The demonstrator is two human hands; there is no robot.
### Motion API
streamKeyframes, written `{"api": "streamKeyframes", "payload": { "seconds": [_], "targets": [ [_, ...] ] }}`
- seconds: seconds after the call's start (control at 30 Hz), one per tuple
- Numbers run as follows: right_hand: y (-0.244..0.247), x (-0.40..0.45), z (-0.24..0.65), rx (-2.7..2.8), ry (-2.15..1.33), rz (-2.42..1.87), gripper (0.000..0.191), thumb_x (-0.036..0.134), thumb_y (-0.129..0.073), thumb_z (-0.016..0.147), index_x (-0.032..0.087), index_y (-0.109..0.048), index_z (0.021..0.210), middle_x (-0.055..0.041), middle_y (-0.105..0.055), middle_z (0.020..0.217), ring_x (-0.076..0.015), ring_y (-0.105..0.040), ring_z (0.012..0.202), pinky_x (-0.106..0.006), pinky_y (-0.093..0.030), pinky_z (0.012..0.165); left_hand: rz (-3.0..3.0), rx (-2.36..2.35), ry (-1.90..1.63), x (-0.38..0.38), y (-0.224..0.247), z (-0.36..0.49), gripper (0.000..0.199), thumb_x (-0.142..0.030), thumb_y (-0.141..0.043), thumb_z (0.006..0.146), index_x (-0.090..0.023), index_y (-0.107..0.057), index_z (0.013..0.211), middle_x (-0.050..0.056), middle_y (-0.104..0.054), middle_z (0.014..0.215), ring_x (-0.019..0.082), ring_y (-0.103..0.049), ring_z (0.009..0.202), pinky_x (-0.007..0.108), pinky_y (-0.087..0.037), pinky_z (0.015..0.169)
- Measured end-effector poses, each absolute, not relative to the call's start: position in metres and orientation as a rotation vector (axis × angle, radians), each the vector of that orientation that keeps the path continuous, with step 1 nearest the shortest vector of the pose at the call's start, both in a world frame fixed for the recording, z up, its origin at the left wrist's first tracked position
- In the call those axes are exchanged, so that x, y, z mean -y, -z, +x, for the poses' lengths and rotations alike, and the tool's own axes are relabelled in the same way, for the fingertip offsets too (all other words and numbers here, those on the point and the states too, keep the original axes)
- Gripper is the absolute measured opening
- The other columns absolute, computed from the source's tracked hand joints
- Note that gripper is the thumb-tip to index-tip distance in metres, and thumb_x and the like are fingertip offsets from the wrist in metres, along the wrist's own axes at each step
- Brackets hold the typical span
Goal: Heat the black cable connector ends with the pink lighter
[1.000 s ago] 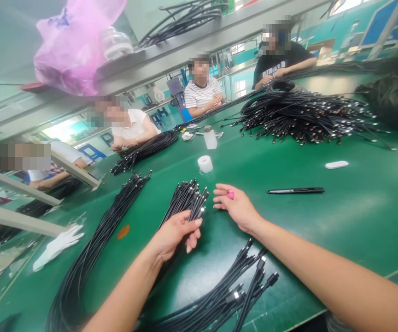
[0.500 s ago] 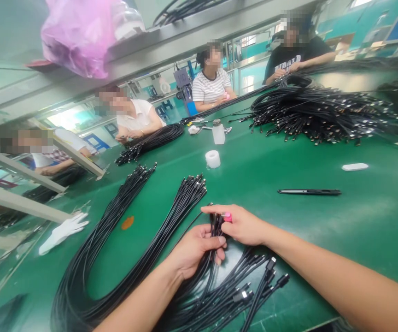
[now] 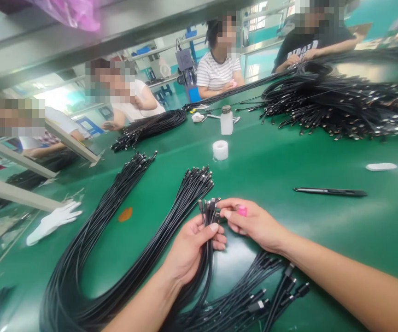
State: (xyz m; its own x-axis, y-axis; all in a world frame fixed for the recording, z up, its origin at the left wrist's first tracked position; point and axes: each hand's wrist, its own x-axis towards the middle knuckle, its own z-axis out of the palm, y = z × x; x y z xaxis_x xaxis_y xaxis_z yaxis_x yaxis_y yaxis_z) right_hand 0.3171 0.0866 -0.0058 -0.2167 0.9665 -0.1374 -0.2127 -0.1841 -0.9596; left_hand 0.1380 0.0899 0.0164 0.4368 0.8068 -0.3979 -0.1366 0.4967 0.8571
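My left hand [image 3: 197, 244] is wrapped round a small bunch of black cables [image 3: 206, 258], just below their connectors, which point up and away from me. At the right side of those connectors [image 3: 208, 206], my right hand [image 3: 250, 219] has its thumb and forefinger closed on a connector end; the fingertips partly hide it. A pink finger cover [image 3: 241, 210] sits on one right finger. Below the hands, more loose cable ends [image 3: 254, 299] lie spread on the green table [image 3: 323, 240]. To the left, a long curved bundle of black cables [image 3: 150, 244] rests on the table.
A black pen [image 3: 330, 192] and a white oval piece [image 3: 381, 167] lie to the right. Further back are a white tape roll [image 3: 220, 150], a small bottle [image 3: 226, 121] and a large cable pile [image 3: 344, 103]. A white glove [image 3: 54, 222] lies left. Several co-workers sit opposite.
My right forefinger, stretched over the connectors before, has drawn back to their right side. The connectors in my left hand show more clearly. The view has shifted slightly.
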Motion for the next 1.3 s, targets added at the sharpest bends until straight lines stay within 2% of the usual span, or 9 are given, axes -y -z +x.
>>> {"api": "streamKeyframes", "payload": {
  "seconds": [0.07,0.27,0.53,0.67,0.87,1.07,1.17,1.3],
  "targets": [
    [0.0057,-0.0829,0.3146,1.175,-1.601,-1.01,0.032,0.035,-0.065,0.085,0.016,-0.063,0.111,0.003,-0.058,0.068,-0.007,-0.042,0.051,-0.021,-0.032,0.048,0.878,-0.918,-0.703,-0.0909,-0.0151,0.1378,0.029,-0.021,-0.073,0.081,-0.009,-0.063,0.105,0.005,-0.064,0.083,0.01,-0.061,0.067,0.023,-0.052,0.064],
    [0.0045,-0.0818,0.3135,1.242,-1.615,-0.995,0.028,0.032,-0.071,0.082,0.016,-0.065,0.105,0.0009,-0.062,0.071,-0.0101,-0.051,0.061,-0.023,-0.037,0.057,0.913,-0.87,-0.719,-0.0935,-0.0107,0.1375,0.029,-0.021,-0.075,0.078,-0.007,-0.062,0.1,0.005,-0.062,0.079,0.008,-0.055,0.059,0.021,-0.048,0.058],
    [0.0018,-0.0801,0.3165,1.296,-1.476,-1.113,0.022,0.038,-0.067,0.084,0.016,-0.065,0.083,0.0042,-0.051,0.059,-0.0076,-0.037,0.05,-0.023,-0.028,0.049,0.918,-0.929,-0.67,-0.0915,-0.0113,0.1381,0.038,-0.028,-0.08,0.073,-0.009,-0.059,0.097,0.001,-0.06,0.067,0.008,-0.056,0.053,0.02,-0.049,0.052],
    [0.0011,-0.0823,0.3175,1.292,-1.392,-1.172,0.027,0.04,-0.064,0.086,0.017,-0.061,0.074,0.0058,-0.043,0.053,-0.0082,-0.034,0.05,-0.023,-0.027,0.048,0.954,-0.953,-0.661,-0.0889,-0.0113,0.1397,0.04,-0.029,-0.083,0.069,-0.011,-0.058,0.093,-0.001,-0.059,0.067,0.008,-0.057,0.052,0.019,-0.049,0.05],
    [0.0031,-0.0896,0.3211,1.078,-1.355,-1.189,0.04,0.053,-0.063,0.083,0.018,-0.052,0.068,0.0058,-0.044,0.055,-0.0075,-0.033,0.048,-0.022,-0.024,0.046,0.983,-0.948,-0.665,-0.0897,-0.0085,0.1393,0.034,-0.03,-0.079,0.074,-0.012,-0.054,0.087,-0.001,-0.059,0.061,0.008,-0.056,0.05,0.019,-0.048,0.049],
    [0.0001,-0.0852,0.3214,1.303,-1.46,-1.106,0.03,0.047,-0.062,0.086,0.017,-0.061,0.08,0.0054,-0.045,0.056,-0.0084,-0.036,0.05,-0.022,-0.028,0.048,0.991,-0.915,-0.663,-0.0902,-0.0084,0.1382,0.035,-0.032,-0.076,0.077,-0.011,-0.057,0.096,0.002,-0.062,0.061,0.009,-0.056,0.05,0.019,-0.047,0.05],
    [-0.0007,-0.0838,0.3222,1.427,-1.411,-1.155,0.027,0.043,-0.06,0.088,0.018,-0.063,0.08,0.0055,-0.044,0.054,-0.0095,-0.037,0.05,-0.024,-0.03,0.05,0.971,-0.909,-0.665,-0.09,-0.0096,0.1387,0.037,-0.033,-0.078,0.074,-0.011,-0.058,0.096,0.001,-0.061,0.061,0.009,-0.056,0.05,0.019,-0.048,0.049],
    [0.0009,-0.0841,0.3219,1.522,-1.228,-1.239,0.023,0.038,-0.056,0.091,0.019,-0.064,0.08,0.0009,-0.059,0.065,-0.0131,-0.051,0.061,-0.026,-0.039,0.061,0.94,-0.93,-0.673,-0.0896,-0.011,0.1398,0.04,-0.029,-0.084,0.067,-0.012,-0.058,0.092,-0.001,-0.06,0.067,0.008,-0.057,0.052,0.02,-0.05,0.049]
  ]
}}
